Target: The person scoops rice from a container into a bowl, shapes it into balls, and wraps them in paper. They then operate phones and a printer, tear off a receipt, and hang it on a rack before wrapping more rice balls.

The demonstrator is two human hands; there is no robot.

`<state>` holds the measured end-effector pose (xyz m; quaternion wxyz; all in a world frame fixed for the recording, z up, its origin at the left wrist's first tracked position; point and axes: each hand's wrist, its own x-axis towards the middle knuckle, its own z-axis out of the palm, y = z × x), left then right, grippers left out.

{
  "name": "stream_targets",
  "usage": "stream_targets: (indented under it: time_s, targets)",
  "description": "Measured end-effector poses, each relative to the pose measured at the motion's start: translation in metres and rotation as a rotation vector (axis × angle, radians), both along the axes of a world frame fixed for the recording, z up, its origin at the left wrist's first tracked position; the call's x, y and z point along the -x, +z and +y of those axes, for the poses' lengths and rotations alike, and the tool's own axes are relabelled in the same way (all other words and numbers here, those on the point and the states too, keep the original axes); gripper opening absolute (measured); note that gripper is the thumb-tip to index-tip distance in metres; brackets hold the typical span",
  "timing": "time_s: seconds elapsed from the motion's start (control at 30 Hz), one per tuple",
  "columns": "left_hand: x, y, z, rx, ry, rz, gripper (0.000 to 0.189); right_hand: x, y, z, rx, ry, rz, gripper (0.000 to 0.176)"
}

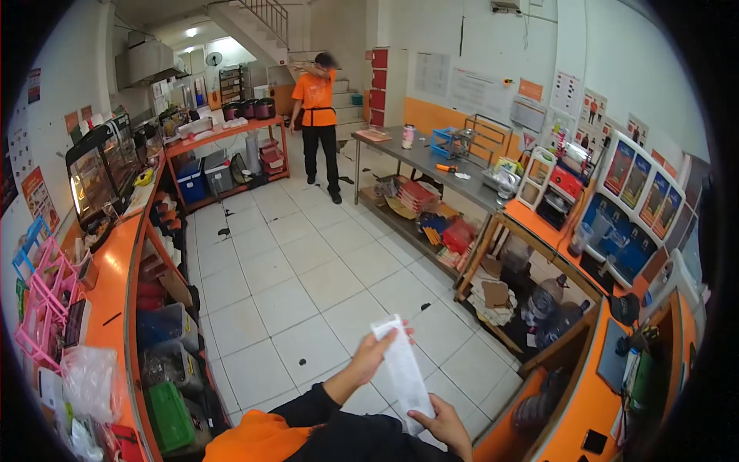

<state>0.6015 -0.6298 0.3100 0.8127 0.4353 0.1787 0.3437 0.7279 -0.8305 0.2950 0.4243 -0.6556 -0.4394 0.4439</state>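
Observation:
A long white paper slip point(406, 369), like a receipt, stretches between my two hands over the tiled floor. My left hand point(372, 356) grips its upper end, with the fingers behind the paper and the thumb at the front. Lower down, my right hand point(442, 423) pinches the bottom end between thumb and fingers. Faint print shows on the slip, too small to read.
An orange counter point(115, 308) with pink baskets point(48, 296) runs along the left. A steel table point(423, 158) and a drink dispenser point(627, 212) stand at right. Ahead, a person in an orange shirt point(315, 96) is on the tiled floor point(296, 289).

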Motion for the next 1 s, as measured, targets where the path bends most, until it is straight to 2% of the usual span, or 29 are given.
stream_targets:
  time_s: [0.17, 0.27, 0.3, 0.33, 0.4, 0.5, 0.63, 0.77, 0.83, 0.9, 1.0]
  targets:
    - [0.09, 0.004, 0.098, 0.038, 0.343, -0.011, 0.044, 0.033, -0.011, 0.096, -0.009, 0.165, -0.144, 0.03]
    - [0.136, -0.002, 0.136, 0.043, 0.484, -0.004, 0.045, 0.043, 0.003, 0.14, 0.154, 0.225, -0.135, 0.03]
    - [0.149, -0.005, 0.149, 0.043, 0.524, -0.009, 0.045, 0.046, -0.001, 0.152, 0.033, 0.229, -0.133, 0.028]
    - [0.158, -0.008, 0.159, 0.065, 0.551, -0.02, 0.045, 0.047, -0.002, 0.164, 0.097, 0.243, -0.114, 0.027]
    - [0.172, -0.018, 0.175, 0.111, 0.609, -0.058, 0.045, 0.043, -0.002, 0.189, 0.224, 0.273, -0.093, 0.025]
    - [0.181, -0.039, 0.199, 0.155, 0.69, -0.088, 0.047, 0.023, -0.029, 0.224, 0.144, 0.328, -0.094, 0.022]
    - [0.186, -0.048, 0.234, 0.195, 0.814, -0.102, 0.047, -0.005, -0.034, 0.288, 0.174, 0.357, -0.08, 0.02]
    - [0.204, -0.061, 0.3, 0.117, 0.941, -0.152, 0.048, -0.036, -0.055, 0.384, 0.118, 0.418, -0.132, 0.02]
    - [0.211, -0.069, 0.338, 0.083, 1.017, -0.17, 0.047, -0.052, -0.049, 0.447, 0.076, 0.48, -0.186, 0.021]
    - [0.216, -0.061, 0.383, 0.038, 1.076, -0.185, 0.046, -0.052, -0.041, 0.513, 0.034, 0.543, -0.236, 0.021]
    - [0.228, -0.038, 0.43, -0.01, 1.19, -0.218, 0.046, -0.045, -0.014, 0.609, 0.003, 0.615, -0.175, 0.025]
